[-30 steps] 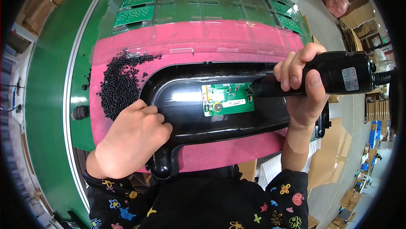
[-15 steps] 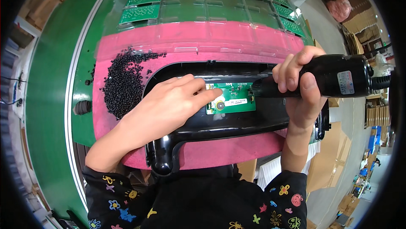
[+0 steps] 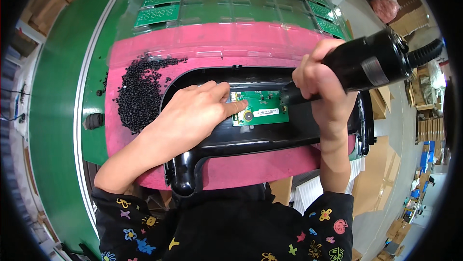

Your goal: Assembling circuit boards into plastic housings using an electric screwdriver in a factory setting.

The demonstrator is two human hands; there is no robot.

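The left hand lies flat on the black plastic housing, its fingers stretched out and released, with the fingertips pressing the left edge of the small green circuit board seated in the housing's hollow. Just right of those fingertips, the right hand has its fingers clenched around the barrel of a black electric screwdriver, whose nose meets the board's upper right corner (the bit itself is hidden). The housing rests on a pink mat covering the bench. Left of the left hand's knuckles, on the mat, sits a heap of small black screws. Beyond both hands, past the mat's far edge, rows of green circuit boards in clear trays lie on the green bench.
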